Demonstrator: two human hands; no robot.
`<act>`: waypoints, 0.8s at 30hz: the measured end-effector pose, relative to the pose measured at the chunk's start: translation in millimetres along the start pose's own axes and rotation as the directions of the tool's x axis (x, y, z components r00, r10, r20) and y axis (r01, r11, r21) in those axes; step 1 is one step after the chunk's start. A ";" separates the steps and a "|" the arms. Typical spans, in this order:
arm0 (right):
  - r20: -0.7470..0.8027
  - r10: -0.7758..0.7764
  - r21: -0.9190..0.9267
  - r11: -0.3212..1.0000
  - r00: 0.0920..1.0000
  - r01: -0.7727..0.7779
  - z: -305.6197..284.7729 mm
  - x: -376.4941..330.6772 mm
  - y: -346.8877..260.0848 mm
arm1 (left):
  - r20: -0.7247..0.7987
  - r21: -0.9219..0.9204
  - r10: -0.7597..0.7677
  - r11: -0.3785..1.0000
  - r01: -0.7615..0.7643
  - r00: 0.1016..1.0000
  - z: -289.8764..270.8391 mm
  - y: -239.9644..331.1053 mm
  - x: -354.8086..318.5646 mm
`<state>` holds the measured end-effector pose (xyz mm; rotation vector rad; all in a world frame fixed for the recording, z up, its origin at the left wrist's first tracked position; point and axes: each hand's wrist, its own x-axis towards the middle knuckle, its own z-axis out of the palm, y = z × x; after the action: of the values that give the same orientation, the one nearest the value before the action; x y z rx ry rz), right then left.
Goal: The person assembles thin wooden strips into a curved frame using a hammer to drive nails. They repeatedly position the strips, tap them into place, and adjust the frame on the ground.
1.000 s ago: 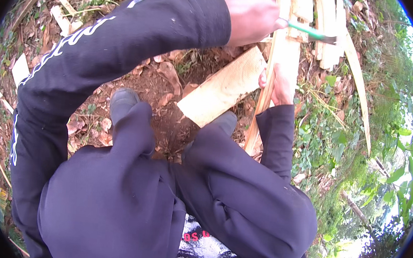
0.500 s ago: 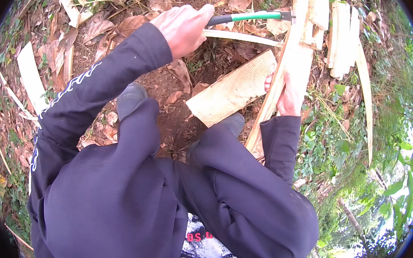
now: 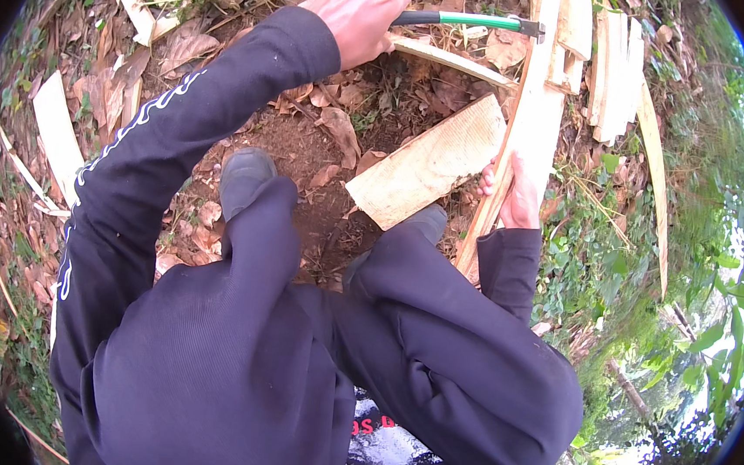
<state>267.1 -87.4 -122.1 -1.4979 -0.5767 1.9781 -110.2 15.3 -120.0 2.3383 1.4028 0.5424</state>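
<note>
Far top of the head view: left hand [image 3: 359, 13] has its fingers wrapped tight round the dark grip of a green-handled chopping tool [image 3: 472, 20]. Handle runs right; its head end meets the tall wood strip [image 3: 528, 131] near the strip's far end. Blade itself hidden, can't tell how deep it sits.

Right of centre: right hand [image 3: 515, 191] clasps the same strip lower down, fingers curled round its edge, thumb side hidden. Strip stands roughly upright, leaning slightly left, foot near the right knee.

Between the hands: a flat pale board [image 3: 433, 172] lies tilted on the dirt, its near corner just beside the right shoe [image 3: 421, 223]. Left shoe [image 3: 245, 179] on bare soil. More split slats [image 3: 612, 68] stacked far right, dry leaves all round.

Judgement: mid-stroke on splitting or trimming the strip. Next move likely needs the right hand kept well below the tool's contact point and the strip held steady.
</note>
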 end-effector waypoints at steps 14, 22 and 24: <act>-0.251 0.077 0.022 0.997 0.965 -0.074 -16.0 -66.7 -6.5 | 0.185 -0.214 0.116 0.974 -0.075 0.976 -82.8 97.3 99.8; -0.241 0.012 -0.019 1.000 0.970 -0.017 -60.6 -64.8 -55.4 | 0.236 -0.338 0.196 0.935 -0.109 0.952 -59.4 162.9 164.4; -0.241 0.038 0.009 0.999 0.970 -0.037 -69.4 -61.9 -51.1 | 0.474 -0.067 0.060 0.997 -0.032 0.878 -40.6 159.9 164.6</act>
<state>355.8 -92.3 -64.0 -1.7257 -0.4426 1.7871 61.3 95.4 15.9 2.2536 1.0840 0.0039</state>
